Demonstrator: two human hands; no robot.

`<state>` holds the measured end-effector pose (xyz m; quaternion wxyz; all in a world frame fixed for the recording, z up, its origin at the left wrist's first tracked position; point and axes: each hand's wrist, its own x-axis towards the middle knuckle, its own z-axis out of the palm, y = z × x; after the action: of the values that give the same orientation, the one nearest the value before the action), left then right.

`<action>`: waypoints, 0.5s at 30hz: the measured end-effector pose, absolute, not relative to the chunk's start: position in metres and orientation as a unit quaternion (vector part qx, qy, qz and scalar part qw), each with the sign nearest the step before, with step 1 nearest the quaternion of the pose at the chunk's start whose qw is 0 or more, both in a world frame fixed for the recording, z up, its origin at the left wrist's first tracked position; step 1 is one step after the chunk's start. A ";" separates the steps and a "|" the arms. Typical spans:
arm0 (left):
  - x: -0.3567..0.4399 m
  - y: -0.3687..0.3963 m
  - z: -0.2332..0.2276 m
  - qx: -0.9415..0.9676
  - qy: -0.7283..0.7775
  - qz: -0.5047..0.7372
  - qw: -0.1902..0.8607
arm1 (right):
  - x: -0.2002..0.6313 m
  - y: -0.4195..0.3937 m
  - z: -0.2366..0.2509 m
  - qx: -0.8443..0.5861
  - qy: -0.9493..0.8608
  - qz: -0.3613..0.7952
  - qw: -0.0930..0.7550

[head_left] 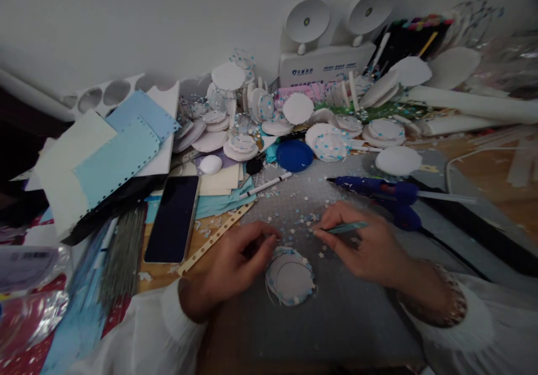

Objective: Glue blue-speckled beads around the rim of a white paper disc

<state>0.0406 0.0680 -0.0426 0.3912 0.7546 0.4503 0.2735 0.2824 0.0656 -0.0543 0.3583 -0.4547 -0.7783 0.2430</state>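
Right grip [361, 246], one tweezers [342, 228]

On your worktop [361, 308] a dark phone [173, 218] lies face up at the left, beside a perforated paper strip [216, 237]. Above it you have pale blue card sheets [120, 151] overlapping cream ones. A blue lid [295, 155] sits near the middle, with a white pen [267, 185] just below it. To the right lies a blue glue gun [378, 190]. Heaped white foam discs [235, 117] crowd the back, under a white twin-headed lamp unit [325, 64].
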 end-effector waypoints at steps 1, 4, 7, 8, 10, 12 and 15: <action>0.041 0.068 -0.043 0.755 0.449 0.273 0.392 | 0.282 0.066 -0.055 -0.455 -0.779 0.246 0.353; 0.041 0.068 -0.043 0.754 0.446 0.274 0.396 | 0.281 0.066 -0.058 -0.451 -0.779 0.243 0.361; 0.041 0.068 -0.044 0.755 0.445 0.277 0.394 | 0.279 0.066 -0.058 -0.441 -0.779 0.240 0.375; 0.041 0.068 -0.044 0.756 0.445 0.277 0.392 | 0.278 0.065 -0.057 -0.438 -0.776 0.240 0.384; 0.041 0.069 -0.043 0.757 0.446 0.275 0.390 | 0.276 0.065 -0.054 -0.437 -0.765 0.232 0.413; 0.042 0.069 -0.042 0.757 0.448 0.271 0.391 | 0.276 0.064 -0.050 -0.437 -0.749 0.219 0.447; 0.042 0.068 -0.042 0.756 0.449 0.270 0.392 | 0.277 0.065 -0.048 -0.439 -0.743 0.213 0.458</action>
<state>0.0417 0.0684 -0.0422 0.3918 0.7562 0.4494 0.2698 0.2765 0.0649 -0.0478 0.4579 -0.4391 -0.7430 0.2133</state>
